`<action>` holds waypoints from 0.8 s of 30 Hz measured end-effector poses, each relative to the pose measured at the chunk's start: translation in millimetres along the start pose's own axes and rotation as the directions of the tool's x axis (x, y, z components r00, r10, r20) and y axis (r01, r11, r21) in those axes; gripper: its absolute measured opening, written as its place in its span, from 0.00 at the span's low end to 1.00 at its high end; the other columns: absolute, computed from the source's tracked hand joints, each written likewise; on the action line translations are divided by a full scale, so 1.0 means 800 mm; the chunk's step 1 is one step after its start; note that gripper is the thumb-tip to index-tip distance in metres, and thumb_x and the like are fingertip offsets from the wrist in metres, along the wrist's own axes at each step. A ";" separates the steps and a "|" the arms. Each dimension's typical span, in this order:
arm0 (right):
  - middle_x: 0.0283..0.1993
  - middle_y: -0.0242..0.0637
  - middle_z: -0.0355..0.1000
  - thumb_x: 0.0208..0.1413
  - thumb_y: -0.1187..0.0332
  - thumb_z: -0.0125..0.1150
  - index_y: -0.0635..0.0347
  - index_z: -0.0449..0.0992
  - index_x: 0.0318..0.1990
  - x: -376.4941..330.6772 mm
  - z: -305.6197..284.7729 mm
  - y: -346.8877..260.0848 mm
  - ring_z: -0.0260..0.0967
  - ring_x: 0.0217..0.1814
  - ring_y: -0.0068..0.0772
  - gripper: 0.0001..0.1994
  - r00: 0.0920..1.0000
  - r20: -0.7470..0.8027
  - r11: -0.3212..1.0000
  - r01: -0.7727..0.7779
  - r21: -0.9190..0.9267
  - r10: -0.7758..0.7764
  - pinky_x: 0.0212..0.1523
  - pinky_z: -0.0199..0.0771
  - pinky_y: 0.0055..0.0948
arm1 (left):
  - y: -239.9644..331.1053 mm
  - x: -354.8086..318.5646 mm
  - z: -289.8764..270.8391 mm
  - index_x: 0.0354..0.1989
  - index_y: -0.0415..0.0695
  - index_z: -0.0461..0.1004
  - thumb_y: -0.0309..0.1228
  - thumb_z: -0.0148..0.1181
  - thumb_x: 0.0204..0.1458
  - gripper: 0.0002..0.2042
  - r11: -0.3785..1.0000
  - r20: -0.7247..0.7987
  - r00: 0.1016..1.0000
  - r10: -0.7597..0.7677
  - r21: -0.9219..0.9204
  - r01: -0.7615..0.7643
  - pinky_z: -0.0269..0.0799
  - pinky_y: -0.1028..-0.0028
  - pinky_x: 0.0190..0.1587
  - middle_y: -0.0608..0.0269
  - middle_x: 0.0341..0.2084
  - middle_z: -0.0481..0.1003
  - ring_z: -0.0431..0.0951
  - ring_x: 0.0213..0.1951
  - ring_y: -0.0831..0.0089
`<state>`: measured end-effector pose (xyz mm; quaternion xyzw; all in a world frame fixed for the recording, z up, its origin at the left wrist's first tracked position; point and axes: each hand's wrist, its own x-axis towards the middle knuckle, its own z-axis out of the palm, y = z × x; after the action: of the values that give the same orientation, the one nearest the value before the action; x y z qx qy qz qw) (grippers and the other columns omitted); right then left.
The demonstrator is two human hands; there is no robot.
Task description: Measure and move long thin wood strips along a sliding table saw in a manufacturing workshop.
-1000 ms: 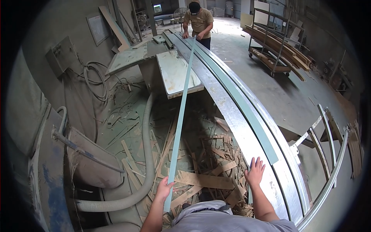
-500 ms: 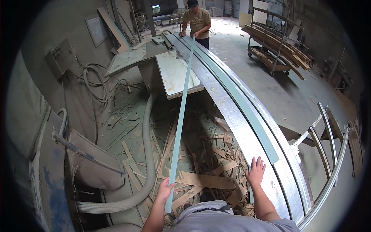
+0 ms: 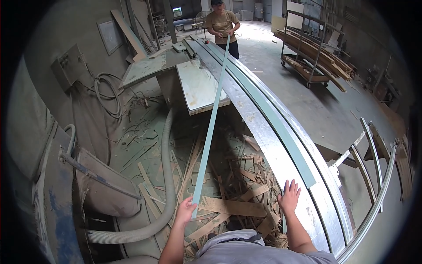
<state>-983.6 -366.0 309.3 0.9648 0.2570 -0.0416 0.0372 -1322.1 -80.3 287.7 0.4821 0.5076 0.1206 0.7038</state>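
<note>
My left hand (image 3: 186, 210) is closed on a long, narrow pale-green strip (image 3: 208, 147), close to its near end. The strip runs away from me, slanting over a white side table and the metal bed to a co-worker (image 3: 223, 24), whose hands are at its far end. My right hand (image 3: 289, 196) lies with fingers spread on the near left edge of the long silvery machine bed (image 3: 268, 145). A wider pale-green board (image 3: 281, 127) lies lengthwise on that bed, its near end just beyond my right fingertips.
Wood offcuts (image 3: 237, 206) litter the floor below the strip. A grey ribbed hose (image 3: 167, 176) curves at the left. The white side table (image 3: 200, 86) juts out from the bed. Curved metal rails (image 3: 387, 185) stand at right; a wheeled timber rack (image 3: 312, 53) stands farther back.
The held strip has shifted away from me, so less of it sticks out past my left hand. The co-worker has straightened up, lifting the far end. My right hand has hardly moved.
</note>
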 end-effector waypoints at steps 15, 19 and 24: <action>0.71 0.52 0.45 0.46 0.60 0.61 0.57 0.55 0.66 0.000 -0.001 0.012 0.42 0.72 0.55 0.38 1.000 -0.004 0.999 -0.026 0.048 0.027 0.71 0.35 0.52 | -0.087 0.025 0.025 0.57 0.39 0.65 0.24 0.56 0.55 0.19 0.983 0.117 0.977 -0.177 -0.031 0.181 0.74 0.77 0.29 0.62 0.33 0.74 0.76 0.31 0.74; 0.70 0.53 0.47 0.45 0.58 0.62 0.57 0.57 0.65 0.001 -0.007 0.003 0.44 0.71 0.55 0.38 0.998 -0.050 0.996 0.028 0.083 -0.024 0.71 0.36 0.54 | -0.283 0.001 -0.090 0.43 0.45 0.72 0.26 0.52 0.54 0.09 0.829 0.063 0.881 -0.469 0.377 0.414 0.69 0.73 0.23 0.64 0.25 0.74 0.74 0.23 0.71; 0.69 0.54 0.48 0.43 0.59 0.63 0.57 0.57 0.65 0.006 0.008 0.004 0.45 0.71 0.58 0.39 0.997 -0.064 0.997 0.049 0.052 -0.046 0.70 0.37 0.56 | -0.352 -0.084 -0.184 0.24 0.39 0.75 0.27 0.54 0.50 0.06 0.443 0.866 0.500 0.002 0.447 -0.777 0.71 0.70 0.28 0.59 0.25 0.76 0.76 0.27 0.70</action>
<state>-978.3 -367.1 302.4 0.9599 0.2797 -0.0191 0.0024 -1564.8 -185.3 99.0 0.8616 0.0024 -0.1611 0.4814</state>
